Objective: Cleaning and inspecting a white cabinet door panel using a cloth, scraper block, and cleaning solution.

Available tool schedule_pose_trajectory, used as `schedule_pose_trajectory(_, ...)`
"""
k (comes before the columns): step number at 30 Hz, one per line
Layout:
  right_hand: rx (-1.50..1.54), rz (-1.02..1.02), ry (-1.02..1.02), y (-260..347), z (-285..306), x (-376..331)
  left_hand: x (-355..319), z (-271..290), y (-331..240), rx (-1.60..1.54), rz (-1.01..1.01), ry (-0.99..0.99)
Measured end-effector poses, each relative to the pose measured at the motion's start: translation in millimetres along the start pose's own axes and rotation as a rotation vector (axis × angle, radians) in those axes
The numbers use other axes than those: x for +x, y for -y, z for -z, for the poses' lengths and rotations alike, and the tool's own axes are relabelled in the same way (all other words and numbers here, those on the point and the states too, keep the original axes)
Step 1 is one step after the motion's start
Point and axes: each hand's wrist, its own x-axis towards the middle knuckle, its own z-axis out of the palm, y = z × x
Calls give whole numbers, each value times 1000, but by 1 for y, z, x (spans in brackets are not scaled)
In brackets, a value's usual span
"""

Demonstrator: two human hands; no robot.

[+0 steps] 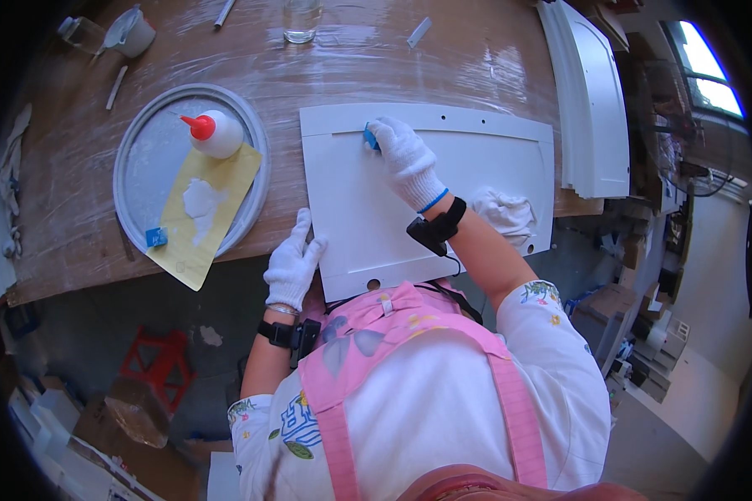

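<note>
- Right hand point(405, 159) — gloved, clamped on a small blue scraper point(370, 138) pressed to the white cabinet door panel point(476, 159).
- Left hand point(292, 263) lies flat, fingers spread, on the panel's near-left edge.
- White rag point(505, 213) just right of the right wrist.

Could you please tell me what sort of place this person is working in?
Probably a woodworking or furniture-finishing workshop: a worn wooden workbench, a white cabinet door panel under the gloved hands, and more white panels stacked at the bench's end.

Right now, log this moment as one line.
right hand: blue pad on white panel | left hand: steadying panel edge | glue bottle: on round tray
</note>
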Motion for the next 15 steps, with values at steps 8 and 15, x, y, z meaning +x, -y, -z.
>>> schedule_pose_trajectory(8,-105,40,-91,3,-5,0,0,-2,5,-79,-10,-8)
schedule_pose_trajectory(15,-38,28,-58,12,-13,3,0,-6,17,-73,-104,-62)
